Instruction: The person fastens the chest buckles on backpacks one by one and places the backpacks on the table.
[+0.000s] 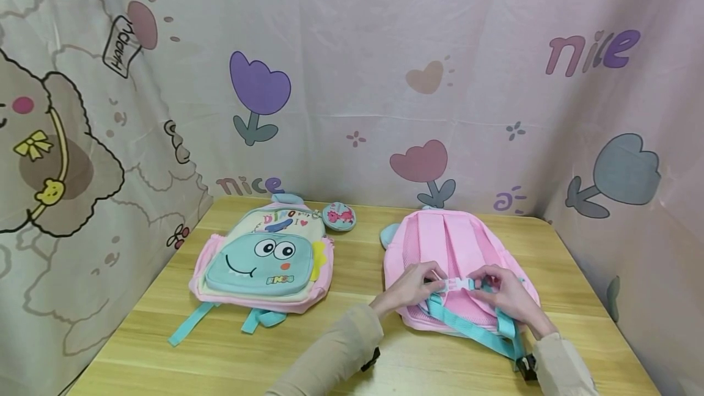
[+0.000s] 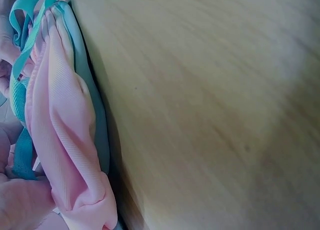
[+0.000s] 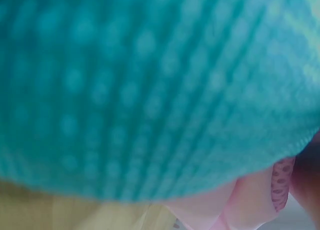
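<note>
A pink backpack [image 1: 440,237] lies on the right of the table with its shoulder straps and mesh back facing up. Across the straps runs a white plastic buckle [image 1: 458,285], its parts lined up between both hands. At its left end, the thumb and fingertips of my left hand [image 1: 415,284] pinch it. My right hand [image 1: 507,291] pinches its right end, where the webbing joins. Teal webbing [image 1: 473,327] hangs below the hands; in the right wrist view a teal strap [image 3: 150,90] fills most of the picture. The left wrist view shows the pink side [image 2: 65,120] of the backpack.
Left on the wooden table [image 1: 181,365] lies a second backpack [image 1: 261,261], its dinosaur face up, with a round pouch [image 1: 339,217] at its upper right and teal straps underneath. A printed curtain [image 1: 352,78] hangs around the table's back and sides.
</note>
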Available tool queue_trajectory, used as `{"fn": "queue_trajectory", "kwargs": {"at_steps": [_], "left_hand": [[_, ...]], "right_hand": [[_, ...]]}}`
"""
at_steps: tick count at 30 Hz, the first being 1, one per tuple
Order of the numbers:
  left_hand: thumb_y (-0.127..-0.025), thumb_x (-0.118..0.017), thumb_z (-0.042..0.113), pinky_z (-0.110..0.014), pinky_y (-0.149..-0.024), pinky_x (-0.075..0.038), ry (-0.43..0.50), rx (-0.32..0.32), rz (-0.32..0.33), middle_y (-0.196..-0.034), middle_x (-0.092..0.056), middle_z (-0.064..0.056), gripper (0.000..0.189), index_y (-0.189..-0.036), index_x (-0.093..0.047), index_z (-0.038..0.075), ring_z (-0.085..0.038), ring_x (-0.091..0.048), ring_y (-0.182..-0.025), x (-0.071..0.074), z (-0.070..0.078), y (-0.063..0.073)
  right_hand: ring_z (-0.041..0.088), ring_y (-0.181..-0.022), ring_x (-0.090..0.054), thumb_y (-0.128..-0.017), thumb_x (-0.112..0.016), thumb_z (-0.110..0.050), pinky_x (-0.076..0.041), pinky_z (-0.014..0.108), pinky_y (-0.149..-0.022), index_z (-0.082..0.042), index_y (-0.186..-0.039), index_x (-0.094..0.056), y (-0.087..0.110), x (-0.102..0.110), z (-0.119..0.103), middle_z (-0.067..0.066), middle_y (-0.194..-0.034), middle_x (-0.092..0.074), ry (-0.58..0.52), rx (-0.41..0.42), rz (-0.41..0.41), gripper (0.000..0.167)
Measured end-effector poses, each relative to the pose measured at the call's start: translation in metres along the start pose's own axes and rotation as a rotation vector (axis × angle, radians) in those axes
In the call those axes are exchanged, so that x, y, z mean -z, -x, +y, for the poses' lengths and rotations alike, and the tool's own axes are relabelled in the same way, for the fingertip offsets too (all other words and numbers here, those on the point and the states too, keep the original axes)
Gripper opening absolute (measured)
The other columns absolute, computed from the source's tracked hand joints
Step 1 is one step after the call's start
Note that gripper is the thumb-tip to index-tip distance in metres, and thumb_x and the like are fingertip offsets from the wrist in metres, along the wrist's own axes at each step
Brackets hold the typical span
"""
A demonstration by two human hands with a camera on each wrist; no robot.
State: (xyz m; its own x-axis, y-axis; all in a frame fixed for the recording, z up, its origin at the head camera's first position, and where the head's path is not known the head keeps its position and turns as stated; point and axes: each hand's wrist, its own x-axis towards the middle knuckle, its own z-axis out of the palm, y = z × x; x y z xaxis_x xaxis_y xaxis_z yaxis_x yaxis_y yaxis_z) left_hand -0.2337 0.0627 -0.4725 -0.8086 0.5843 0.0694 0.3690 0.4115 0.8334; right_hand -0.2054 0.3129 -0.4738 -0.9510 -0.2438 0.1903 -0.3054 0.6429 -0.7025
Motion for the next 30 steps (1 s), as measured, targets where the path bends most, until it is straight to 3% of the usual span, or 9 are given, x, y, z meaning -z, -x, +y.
{"fn": "queue_trajectory", "kwargs": {"at_steps": [8, 13, 16, 23, 30], "left_hand": [[-0.102, -0.06, 0.018, -0.014, -0.079, -0.045, -0.07, -0.045, -0.037, -0.102, -0.075, 0.0, 0.025, -0.125, -0.07, 0.018, 0.005, -0.057, -0.084, 0.0005, 0.0, -0.0013], [-0.102, -0.059, 0.019, -0.014, -0.075, -0.044, -0.066, -0.036, -0.057, -0.103, -0.074, 0.001, 0.029, -0.129, -0.07, 0.02, 0.004, -0.053, -0.081, -0.001, 0.0015, -0.0019], [-0.102, -0.059, 0.018, -0.014, -0.074, -0.045, -0.039, -0.028, -0.054, -0.105, -0.073, 0.0, 0.03, -0.13, -0.069, 0.019, 0.003, -0.052, -0.081, -0.0004, 0.0, -0.0013], [-0.102, -0.059, 0.015, -0.013, -0.07, -0.044, -0.078, -0.055, -0.049, -0.1, -0.073, -0.002, 0.031, -0.132, -0.068, 0.016, 0.003, -0.05, -0.076, 0.0034, -0.0017, -0.001], [-0.103, -0.057, 0.015, -0.013, -0.067, -0.042, -0.06, -0.048, -0.086, -0.098, -0.07, 0.002, 0.032, -0.133, -0.067, 0.018, 0.003, -0.047, -0.071, 0.0038, -0.0012, -0.0013]], "right_hand": [[0.007, -0.081, -0.05, -0.082, -0.08, -0.007, -0.041, 0.021, -0.072, -0.01, -0.101, -0.073, -0.0019, -0.0031, -0.0026, -0.001, -0.086, -0.062, -0.038, -0.02, -0.034, 0.021], [0.008, -0.081, -0.051, -0.082, -0.08, -0.009, -0.042, 0.021, -0.074, -0.01, -0.102, -0.073, -0.0031, -0.0059, -0.0043, 0.0, -0.087, -0.062, -0.065, -0.031, -0.06, 0.021], [0.007, -0.078, -0.051, -0.083, -0.081, -0.01, -0.042, 0.021, -0.07, -0.009, -0.101, -0.073, -0.002, -0.0041, -0.001, 0.0, -0.085, -0.062, -0.072, -0.008, -0.047, 0.02], [0.006, -0.068, -0.049, -0.082, -0.081, -0.007, -0.039, 0.022, -0.062, -0.009, -0.098, -0.073, 0.0029, 0.0018, 0.0031, -0.006, -0.078, -0.062, -0.077, 0.062, 0.016, 0.018], [0.005, -0.072, -0.05, -0.083, -0.081, -0.009, -0.04, 0.021, -0.065, -0.006, -0.101, -0.073, 0.0015, 0.0014, 0.0005, -0.006, -0.081, -0.064, -0.054, 0.05, -0.003, 0.02]]}}
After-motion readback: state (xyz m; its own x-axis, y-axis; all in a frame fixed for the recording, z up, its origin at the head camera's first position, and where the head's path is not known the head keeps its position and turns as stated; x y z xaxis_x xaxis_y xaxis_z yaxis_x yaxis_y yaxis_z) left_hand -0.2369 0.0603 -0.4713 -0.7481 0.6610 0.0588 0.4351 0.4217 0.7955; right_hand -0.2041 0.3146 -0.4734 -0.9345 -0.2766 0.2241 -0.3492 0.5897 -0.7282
